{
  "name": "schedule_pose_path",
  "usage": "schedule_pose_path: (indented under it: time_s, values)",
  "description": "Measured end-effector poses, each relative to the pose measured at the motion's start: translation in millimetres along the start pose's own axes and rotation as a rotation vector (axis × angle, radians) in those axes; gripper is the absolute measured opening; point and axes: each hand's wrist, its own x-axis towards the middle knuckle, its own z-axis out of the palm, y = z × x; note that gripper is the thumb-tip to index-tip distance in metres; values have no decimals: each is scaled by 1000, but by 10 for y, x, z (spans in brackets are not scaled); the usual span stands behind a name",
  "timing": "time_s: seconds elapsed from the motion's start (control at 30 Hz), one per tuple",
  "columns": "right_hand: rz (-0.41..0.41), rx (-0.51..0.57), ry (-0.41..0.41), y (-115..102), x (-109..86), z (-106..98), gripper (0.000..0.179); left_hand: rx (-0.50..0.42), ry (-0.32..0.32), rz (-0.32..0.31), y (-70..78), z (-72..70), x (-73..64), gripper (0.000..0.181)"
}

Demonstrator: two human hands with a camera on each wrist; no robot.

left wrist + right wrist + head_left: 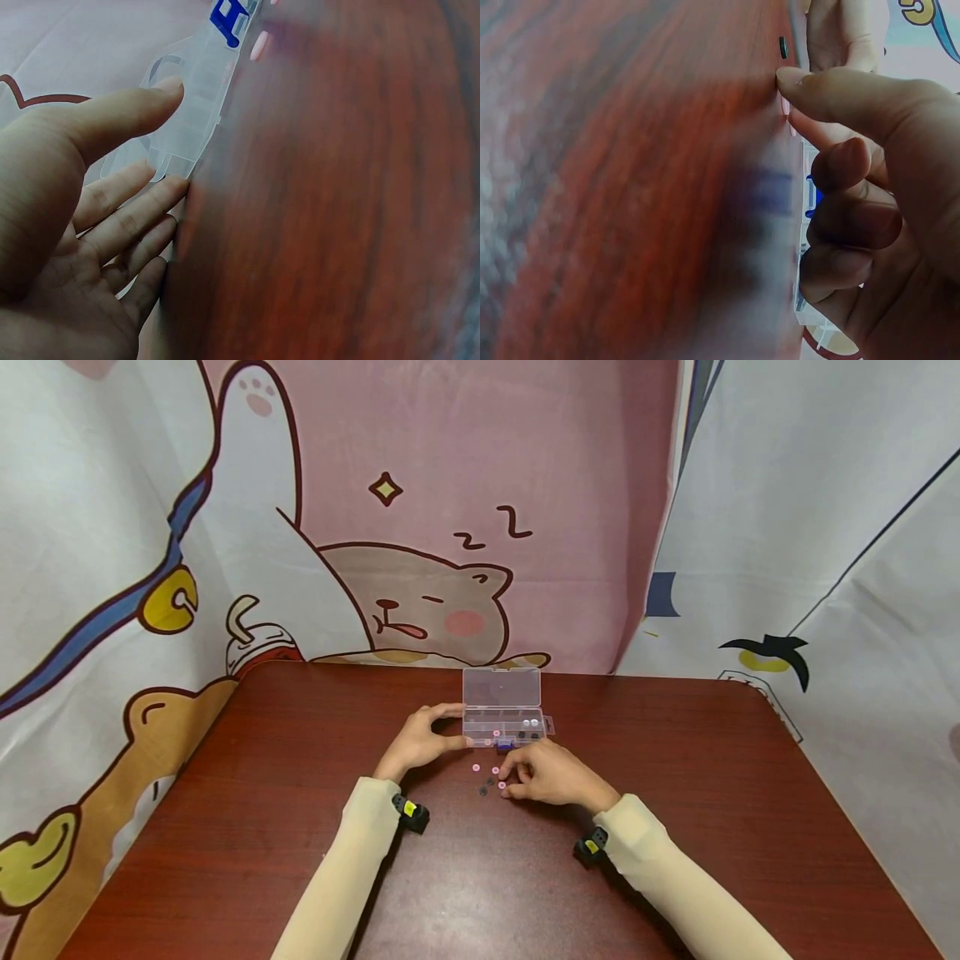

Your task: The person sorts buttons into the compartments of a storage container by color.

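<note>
A clear plastic compartment box [504, 720] stands at the far side of the table, its lid [502, 687] raised at the back. My left hand [422, 739] holds the box by its left side, thumb at the front corner and fingers farther back. In front of the box, my right hand [553, 772] pinches a small pink button [785, 106] between thumb and index finger at the tabletop. Its other fingers are curled. Beside it lie more pink buttons [476, 767] and black buttons [483, 791]. White buttons [530, 722] sit in a right compartment, with black and pink ones nearer the front.
The brown wooden table [480, 877] extends around both arms. A blue latch [505, 747] is on the box's front edge. Behind the table hangs a printed cloth [450, 460] with cartoon animals. Each wrist wears a small black camera [411, 814].
</note>
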Motion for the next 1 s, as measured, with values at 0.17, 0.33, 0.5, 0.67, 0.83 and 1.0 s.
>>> schedule_pose_path:
  time_s: [0.17,0.33,0.5,0.67,0.83,1.0]
  values:
    - [2,-12,7,3,8,9,6,1,2,3,-1,1,-1,61]
    - [1,-22,4,-3,15,11,6,3,6,4,-10,5,5,60]
    - [-7,-35,2,-11,28,12,7,0,8,12,-12,4,10,61]
    - [-13,-47,8,-18,34,12,8,8,11,13,-11,7,13,60]
    - [10,-52,1,-20,35,17,9,12,9,6,-12,10,10,60]
    - [12,-70,4,-22,38,19,9,12,8,13,-10,9,12,61]
